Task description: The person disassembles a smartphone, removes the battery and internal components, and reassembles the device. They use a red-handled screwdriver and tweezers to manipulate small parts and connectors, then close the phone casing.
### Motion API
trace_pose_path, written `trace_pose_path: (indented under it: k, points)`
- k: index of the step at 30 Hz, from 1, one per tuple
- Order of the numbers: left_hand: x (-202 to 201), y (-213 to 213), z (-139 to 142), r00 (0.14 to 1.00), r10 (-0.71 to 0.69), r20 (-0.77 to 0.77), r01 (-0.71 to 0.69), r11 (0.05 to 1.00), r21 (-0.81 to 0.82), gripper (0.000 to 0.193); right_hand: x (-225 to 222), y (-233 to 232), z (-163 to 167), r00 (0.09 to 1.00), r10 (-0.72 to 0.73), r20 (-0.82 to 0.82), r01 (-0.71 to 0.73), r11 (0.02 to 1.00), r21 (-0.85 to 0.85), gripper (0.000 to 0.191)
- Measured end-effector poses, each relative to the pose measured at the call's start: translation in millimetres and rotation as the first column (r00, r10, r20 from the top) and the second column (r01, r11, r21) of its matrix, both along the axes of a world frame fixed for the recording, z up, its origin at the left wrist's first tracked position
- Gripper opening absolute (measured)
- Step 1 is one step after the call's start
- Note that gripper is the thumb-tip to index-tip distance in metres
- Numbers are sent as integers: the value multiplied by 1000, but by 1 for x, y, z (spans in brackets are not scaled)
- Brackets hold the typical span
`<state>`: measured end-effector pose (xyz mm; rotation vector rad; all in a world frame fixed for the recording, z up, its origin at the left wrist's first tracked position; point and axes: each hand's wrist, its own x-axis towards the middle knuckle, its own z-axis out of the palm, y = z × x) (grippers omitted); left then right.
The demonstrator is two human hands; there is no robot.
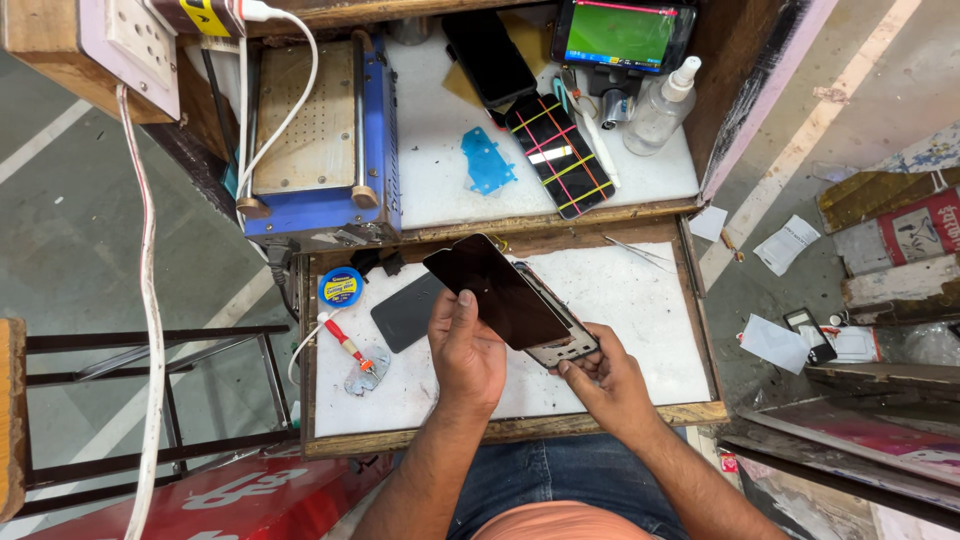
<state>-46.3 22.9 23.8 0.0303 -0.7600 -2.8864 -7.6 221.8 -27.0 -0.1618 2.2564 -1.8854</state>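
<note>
I see my left hand [465,350] gripping the dark screen panel [495,290] from below, thumb on the glass, and lifting it at a tilt above the white work tray [640,300]. My right hand [605,375] pinches the lower corner of the phone frame [560,345], which lies just under the panel and touches it along one edge.

I judge that the panel can crack if the left hand bends it more while one side is attached to the frame. It can also slip, because the thumb presses on smooth glass. The frame can drop on the tray if the pinch is weak.

Just left of the hands, a round blue spool with a yellow label [340,287] lies on the tray. A yellow sticker [205,15] sits at the top, beside the white socket box [140,45]. On the floor at right are white paper slips [785,243] and a red and white printed sheet [915,230].
</note>
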Motion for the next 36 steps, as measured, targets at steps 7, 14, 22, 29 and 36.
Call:
trace_pose_path:
  k: [7, 14, 22, 29, 36]
  points:
    - [1, -1, -5, 997, 30, 68, -18, 986, -166, 18, 2, 0, 11, 991, 121, -55, -131, 957, -257, 57]
    - [0, -2, -23, 992, 36, 124, 2, 955, -296, 10, 0, 8, 13, 973, 229, 16, -210, 915, -345, 94]
    - [3, 3, -19, 990, -43, 135, 99, 891, -443, 8, 1, 18, -26, 950, 263, -171, -287, 948, -135, 79]
    - [12, 16, 0, 969, -186, 161, 244, 638, -731, 21, 2, 31, -44, 982, 93, 166, -34, 945, -324, 45]
    - [11, 4, -2, 922, -272, 275, 346, 259, -902, 38, 1, 32, -43, 972, 21, 235, 107, 849, -518, 39]
